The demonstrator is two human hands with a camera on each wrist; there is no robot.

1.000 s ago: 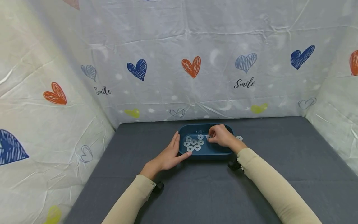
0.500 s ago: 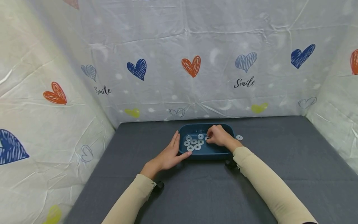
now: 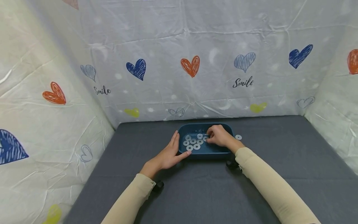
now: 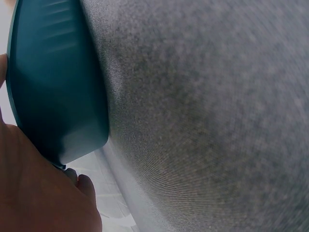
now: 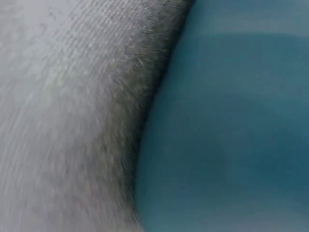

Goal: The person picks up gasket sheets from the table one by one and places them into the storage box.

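Observation:
A dark blue tray (image 3: 207,153) stands at the far part of the table with several flat metal washers (image 3: 193,141) lying in its left half. My left hand (image 3: 167,156) rests against the tray's left end, fingers straight along the outer wall and thumb over the front corner of the rim. Inside the tray, my right hand (image 3: 221,136) bends its fingertips and thumb at the edge of one washer (image 3: 205,138), which lies low at the right of the group. In the left wrist view, the tray's outer wall (image 4: 58,92) shows beside the hand.
Another washer (image 3: 238,137) lies on the grey tablecloth (image 3: 207,193) just right of the tray. A white curtain (image 3: 162,90) printed with hearts hangs close behind the tray. The right wrist view holds only cloth and the tray's blurred wall (image 5: 227,135).
My right hand has moved slightly left and lowered its washer toward the others in the tray. The left hand and the tray hold still.

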